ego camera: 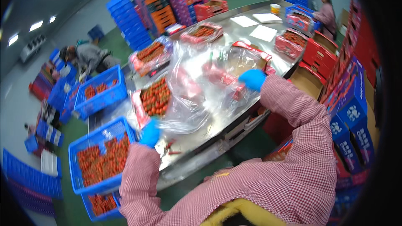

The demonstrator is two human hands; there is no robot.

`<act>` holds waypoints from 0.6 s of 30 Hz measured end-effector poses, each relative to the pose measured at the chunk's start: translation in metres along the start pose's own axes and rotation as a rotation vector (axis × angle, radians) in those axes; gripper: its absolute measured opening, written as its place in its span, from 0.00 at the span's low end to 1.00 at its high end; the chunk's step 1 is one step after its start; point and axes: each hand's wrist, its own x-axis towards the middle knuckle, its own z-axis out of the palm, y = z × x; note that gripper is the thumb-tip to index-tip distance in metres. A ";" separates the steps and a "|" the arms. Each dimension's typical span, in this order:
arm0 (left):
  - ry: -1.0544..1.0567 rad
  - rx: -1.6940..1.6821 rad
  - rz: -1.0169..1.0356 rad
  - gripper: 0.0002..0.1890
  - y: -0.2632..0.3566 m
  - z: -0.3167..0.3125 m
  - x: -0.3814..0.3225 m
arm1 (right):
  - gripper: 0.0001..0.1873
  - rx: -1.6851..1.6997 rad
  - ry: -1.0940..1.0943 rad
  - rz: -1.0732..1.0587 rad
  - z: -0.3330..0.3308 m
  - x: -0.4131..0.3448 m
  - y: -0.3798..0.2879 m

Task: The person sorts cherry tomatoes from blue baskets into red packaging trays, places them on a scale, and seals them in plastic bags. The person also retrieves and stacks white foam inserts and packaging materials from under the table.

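My left hand (150, 132), in a blue glove, is at the near left corner of a cardboard box (138, 108) filled with rows of cherry tomatoes (156, 98). My right hand (253, 80), gloved and motion-blurred, is over the clear plastic film near an open red box (251, 51). Crumpled clear plastic film (188, 113) spreads between the hands, partly over the tomato box. Blur hides the fingers of both hands, so their grip is unclear. Small red-handled scissors (173, 152) appear to lie near the table's front edge.
Blue crates (103, 160) of tomatoes stand at the left of the metal table (201, 138). More filled boxes (150, 53) and white sheets (263, 33) lie farther back. Red boxes (320, 53) stand at the right. A co-worker (328, 17) stands beyond; others are at left.
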 end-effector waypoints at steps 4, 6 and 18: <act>-0.268 0.360 0.489 0.11 0.016 0.056 0.023 | 0.10 0.184 0.427 0.016 -0.040 0.016 0.088; -0.260 0.697 0.415 0.11 0.050 0.076 0.035 | 0.08 0.167 0.523 -0.009 -0.066 0.025 0.076; -0.314 -0.091 0.300 0.19 0.068 0.191 0.109 | 0.19 -0.602 -0.103 -0.623 -0.052 0.090 0.118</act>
